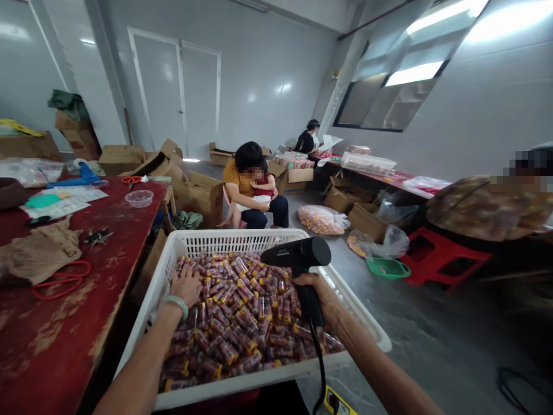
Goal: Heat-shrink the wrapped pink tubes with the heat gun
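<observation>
My right hand [313,294] is clenched on a black heat gun [298,253], its barrel pointing left above the packed tubes [242,323] in a white plastic crate [207,242]; my left hand [185,286] rests open on them.

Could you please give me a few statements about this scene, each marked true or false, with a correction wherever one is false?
The right hand grips a black corded blower. True.
The left hand rests on small wrapped tubes in a white plastic crate. True.
The left hand wears a metal watch at the wrist. False: it wears a pale green bangle.
Scissors lie on the floor. False: red-handled scissors lie on the red table.
A seated person holds a child. True.
</observation>
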